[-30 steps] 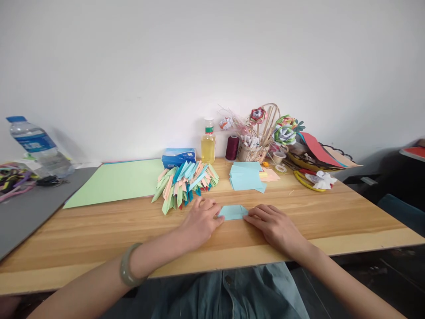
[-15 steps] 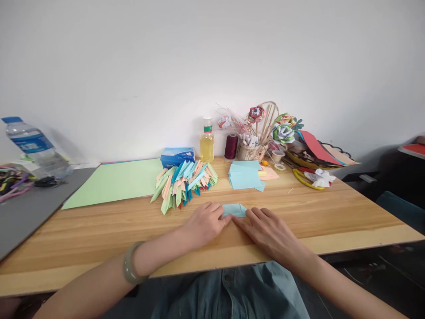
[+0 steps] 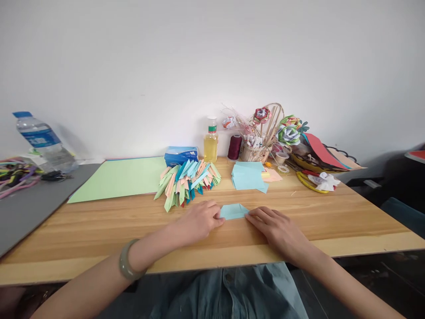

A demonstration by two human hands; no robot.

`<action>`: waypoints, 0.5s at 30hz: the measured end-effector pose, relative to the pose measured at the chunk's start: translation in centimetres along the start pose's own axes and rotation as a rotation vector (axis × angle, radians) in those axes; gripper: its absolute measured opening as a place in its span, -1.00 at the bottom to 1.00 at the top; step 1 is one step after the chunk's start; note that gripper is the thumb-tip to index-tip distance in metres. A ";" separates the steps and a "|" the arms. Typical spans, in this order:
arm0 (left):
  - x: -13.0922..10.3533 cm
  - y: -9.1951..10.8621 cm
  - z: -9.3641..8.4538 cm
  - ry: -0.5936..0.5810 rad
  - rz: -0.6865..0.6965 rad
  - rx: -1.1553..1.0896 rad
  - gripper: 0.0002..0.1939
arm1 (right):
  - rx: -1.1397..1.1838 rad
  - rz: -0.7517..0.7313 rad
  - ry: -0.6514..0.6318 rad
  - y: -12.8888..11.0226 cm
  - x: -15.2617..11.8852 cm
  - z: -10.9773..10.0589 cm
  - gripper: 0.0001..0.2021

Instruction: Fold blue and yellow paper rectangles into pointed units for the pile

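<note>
A folded light blue paper lies on the wooden table in front of me. My left hand pinches its left end between thumb and fingers. At the paper's right end, the fingertips of my right hand are closed on the corner. Behind it sits a stack of light blue sheets. A pile of folded paper strips in green, peach and blue lies behind my left hand.
Against the wall stand a tissue pack, a bottle of yellow liquid, a thread spool and a basket with paper flowers. Green sheets and a tilted water bottle are at left; a yellow ring is at right.
My thumbs have moved apart from the middle of the paper's near edge to its two ends, uncovering more of it. The whole view has shifted slightly.
</note>
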State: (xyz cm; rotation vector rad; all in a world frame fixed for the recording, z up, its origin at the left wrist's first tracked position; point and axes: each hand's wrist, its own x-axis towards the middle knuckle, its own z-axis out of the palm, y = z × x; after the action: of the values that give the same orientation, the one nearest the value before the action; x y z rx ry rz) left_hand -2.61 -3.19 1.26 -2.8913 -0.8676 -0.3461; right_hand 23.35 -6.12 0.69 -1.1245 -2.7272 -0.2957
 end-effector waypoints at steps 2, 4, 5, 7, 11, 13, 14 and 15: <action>-0.1 -0.2 0.0 -0.009 0.011 -0.041 -0.73 | 0.024 -0.013 0.052 0.4 -0.4 0.4 -0.68; -0.1 -0.5 0.4 0.010 0.039 -0.032 -0.71 | 0.019 -0.056 0.109 0.6 -0.7 0.7 -0.65; 0.0 -0.6 0.6 0.025 0.044 -0.019 -0.70 | 0.009 -0.083 0.132 0.6 -0.7 0.7 -0.65; 0.1 -0.7 0.9 0.048 0.035 0.010 -0.69 | -0.009 -0.124 0.155 0.3 -0.8 0.6 -0.64; 0.4 -0.6 0.7 0.036 -0.028 0.043 -0.73 | 0.038 -0.139 0.150 -1.4 -0.8 -0.4 -0.66; 0.7 -0.2 0.4 0.013 -0.082 0.018 -0.76 | 0.103 -0.148 0.162 -2.7 -0.8 -0.9 -0.69; 0.8 0.0 0.2 0.006 -0.118 -0.005 -0.77 | 0.140 -0.150 0.168 -3.4 -0.7 -1.2 -0.70; 0.9 0.3 0.1 0.008 -0.157 -0.032 -0.78 | 0.178 -0.149 0.169 -4.1 -0.6 -1.4 -0.70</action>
State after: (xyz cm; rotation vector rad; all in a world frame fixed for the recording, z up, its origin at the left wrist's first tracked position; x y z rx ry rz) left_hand -1.71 -2.93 1.37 -2.8556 -1.1007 -0.3875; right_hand 20.96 -9.67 1.39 -0.8137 -2.6305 -0.1558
